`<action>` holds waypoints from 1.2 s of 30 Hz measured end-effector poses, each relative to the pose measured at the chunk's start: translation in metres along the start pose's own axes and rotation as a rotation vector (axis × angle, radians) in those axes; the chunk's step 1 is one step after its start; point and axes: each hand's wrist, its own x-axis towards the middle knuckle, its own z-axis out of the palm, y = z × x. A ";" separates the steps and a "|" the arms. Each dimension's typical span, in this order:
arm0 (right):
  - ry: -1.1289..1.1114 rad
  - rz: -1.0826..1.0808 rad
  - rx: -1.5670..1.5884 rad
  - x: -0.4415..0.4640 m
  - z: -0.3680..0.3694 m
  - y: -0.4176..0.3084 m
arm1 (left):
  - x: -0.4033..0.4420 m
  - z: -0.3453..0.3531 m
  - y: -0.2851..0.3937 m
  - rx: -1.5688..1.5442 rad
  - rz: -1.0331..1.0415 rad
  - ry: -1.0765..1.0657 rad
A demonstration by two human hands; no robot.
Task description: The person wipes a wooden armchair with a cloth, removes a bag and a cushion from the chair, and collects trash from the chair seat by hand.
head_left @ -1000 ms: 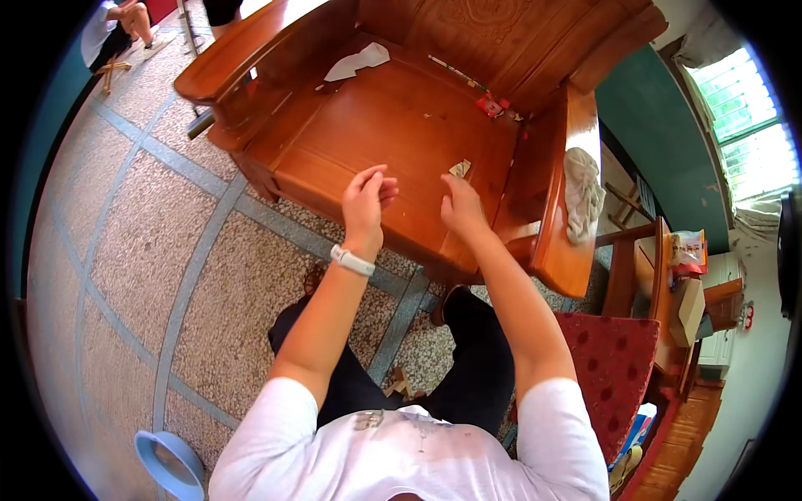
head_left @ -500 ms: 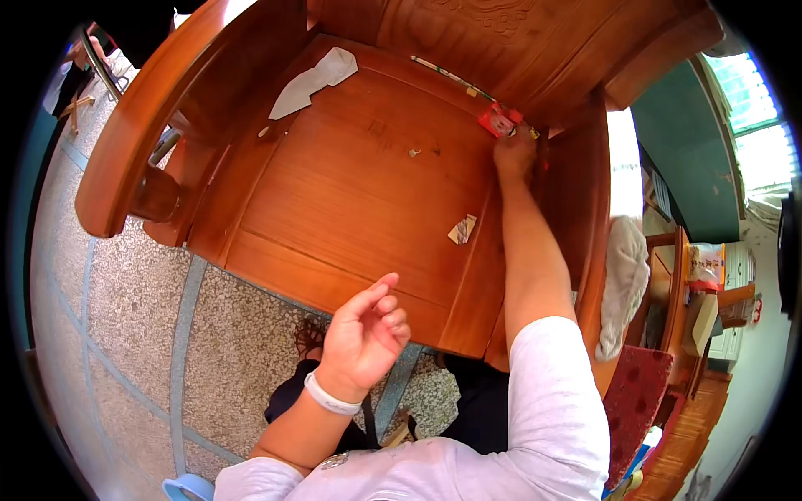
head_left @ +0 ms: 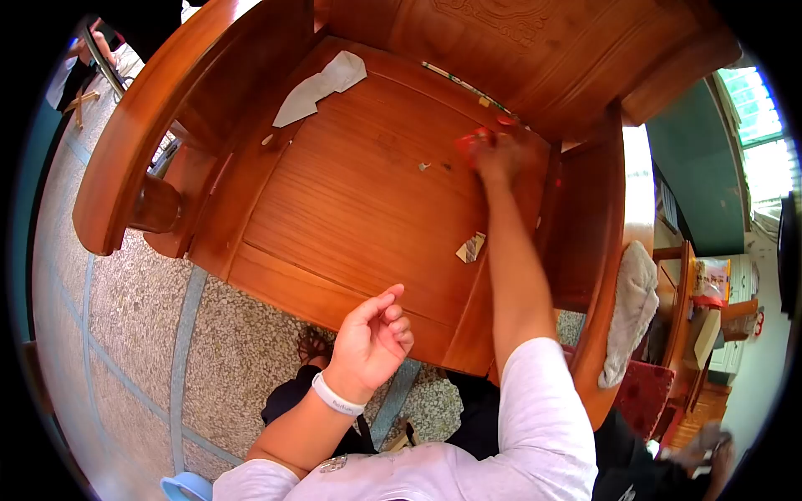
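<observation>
A wooden armchair with a wide seat point(head_left: 351, 192) fills the middle of the view. My right hand point(head_left: 499, 159) is over the back right of the seat, its fingers closed on a red wrapper point(head_left: 474, 142), both blurred by motion. Near the front edge hovers my left hand point(head_left: 373, 341), palm up with fingers curled and nothing visible in them. A white paper piece point(head_left: 322, 88) lies at the back left, a small patterned scrap point(head_left: 470, 247) at the front right, and a thin stick point(head_left: 464, 83) along the backrest.
A grey cloth point(head_left: 631, 313) hangs over the right armrest. At the lower left a blue basin point(head_left: 185, 486) stands on the floor. Part of a person point(head_left: 67, 79) shows at the upper left; another person's arm and dark clothing point(head_left: 652, 468) appear at the lower right.
My right hand has moved left across the seat from the back right corner, and the red wrapper has moved with it. Another person has come into view at the lower right.
</observation>
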 end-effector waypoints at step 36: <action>-0.128 -0.238 0.221 0.083 0.033 -0.010 | 0.016 -0.004 0.012 0.003 0.049 0.014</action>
